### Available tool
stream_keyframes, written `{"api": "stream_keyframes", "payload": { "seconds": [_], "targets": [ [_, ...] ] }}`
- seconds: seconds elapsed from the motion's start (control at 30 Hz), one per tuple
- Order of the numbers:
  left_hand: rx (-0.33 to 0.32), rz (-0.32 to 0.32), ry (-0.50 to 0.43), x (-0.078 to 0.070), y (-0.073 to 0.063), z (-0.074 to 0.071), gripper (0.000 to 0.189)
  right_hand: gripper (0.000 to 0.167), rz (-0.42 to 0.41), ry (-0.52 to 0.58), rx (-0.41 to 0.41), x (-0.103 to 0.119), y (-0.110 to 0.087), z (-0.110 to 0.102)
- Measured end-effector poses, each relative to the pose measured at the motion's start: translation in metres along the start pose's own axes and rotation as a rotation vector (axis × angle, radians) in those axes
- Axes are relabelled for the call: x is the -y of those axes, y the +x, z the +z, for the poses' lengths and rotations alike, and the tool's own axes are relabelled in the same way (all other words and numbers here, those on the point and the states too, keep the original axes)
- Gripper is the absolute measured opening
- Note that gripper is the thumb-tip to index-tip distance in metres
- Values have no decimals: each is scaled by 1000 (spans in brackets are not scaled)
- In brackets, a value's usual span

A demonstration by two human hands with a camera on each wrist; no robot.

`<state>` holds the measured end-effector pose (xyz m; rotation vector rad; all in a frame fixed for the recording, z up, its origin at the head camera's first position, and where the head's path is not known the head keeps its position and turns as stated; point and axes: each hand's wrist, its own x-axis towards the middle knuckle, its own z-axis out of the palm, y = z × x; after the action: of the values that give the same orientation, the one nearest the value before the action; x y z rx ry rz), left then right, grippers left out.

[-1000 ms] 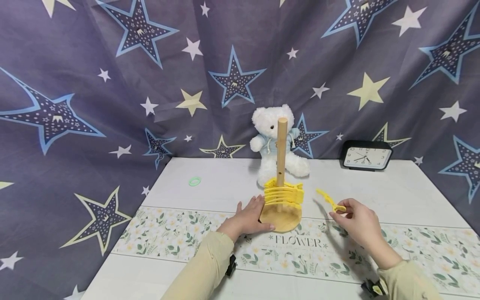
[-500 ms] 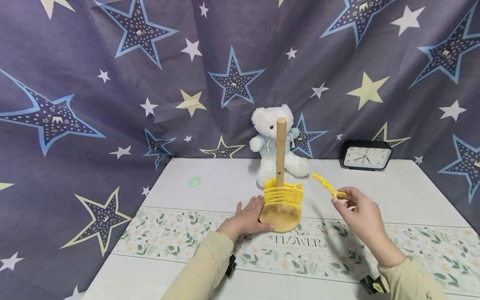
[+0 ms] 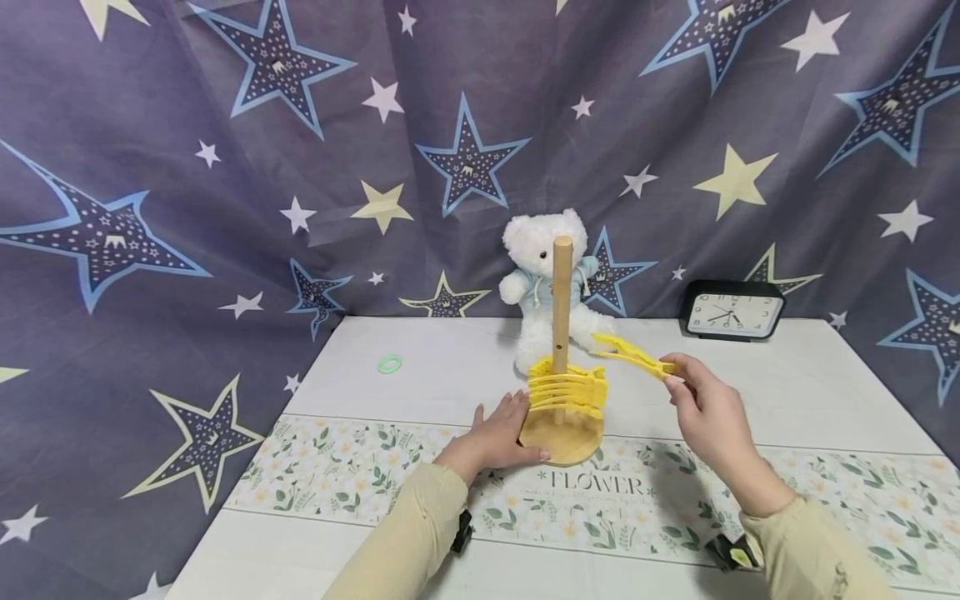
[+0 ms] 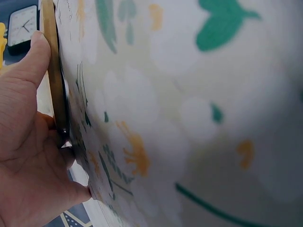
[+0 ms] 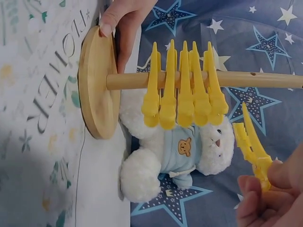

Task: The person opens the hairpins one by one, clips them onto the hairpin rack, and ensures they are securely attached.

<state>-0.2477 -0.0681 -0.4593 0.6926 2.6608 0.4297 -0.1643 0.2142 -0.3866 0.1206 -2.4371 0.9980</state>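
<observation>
A wooden stand (image 3: 566,442) has a round base and an upright post (image 3: 562,300). My left hand (image 3: 495,435) grips the left rim of the base, its thumb along the near edge. Several yellow hair clips (image 5: 184,97) are clamped one above another on the lower post, apart from the base. My right hand (image 3: 712,417) pinches another yellow hair clip (image 3: 633,358) between thumb and fingers, to the right of the post. That clip's jaws stand spread and point left toward the post, without touching it. In the left wrist view the thumb (image 4: 35,61) lies against the base's edge.
A white teddy bear (image 3: 532,333) in a blue hoodie sits behind the stand. A black clock (image 3: 733,312) stands at the back right. A small green ring (image 3: 389,363) lies at the left. A floral strip (image 3: 337,467) crosses the white table.
My right hand has risen and moved toward the post with its clip, whose jaws have spread. The left hand and the stand have not moved.
</observation>
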Motion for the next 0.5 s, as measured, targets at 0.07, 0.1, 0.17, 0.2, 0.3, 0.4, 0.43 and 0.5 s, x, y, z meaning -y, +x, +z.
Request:
{"api": "stream_keyframes", "payload": {
  "seconds": [0.07,0.1,0.17,0.2,0.3,0.4,0.43,0.5],
  "targets": [
    [2,-3,1,0,0,-1,100,23,5,7,-20,1,3,5],
    [3,-4,1,0,0,-1,100,23,9,14,-31,2,5,9],
    [5,-5,1,0,0,-1,100,21,14,30,-54,4,9,15],
    [5,-5,0,0,0,-1,100,21,12,37,-66,4,11,19],
    [0,-5,3,0,0,0,101,20,-7,59,-92,8,17,30],
    [-5,-3,2,-1,0,0,101,20,-31,68,-99,13,22,40],
    [-6,-3,4,-1,0,0,102,19,-38,68,-99,14,23,44],
    [-6,-3,6,-1,0,0,102,19,-55,62,-98,16,25,49]
  ]
}}
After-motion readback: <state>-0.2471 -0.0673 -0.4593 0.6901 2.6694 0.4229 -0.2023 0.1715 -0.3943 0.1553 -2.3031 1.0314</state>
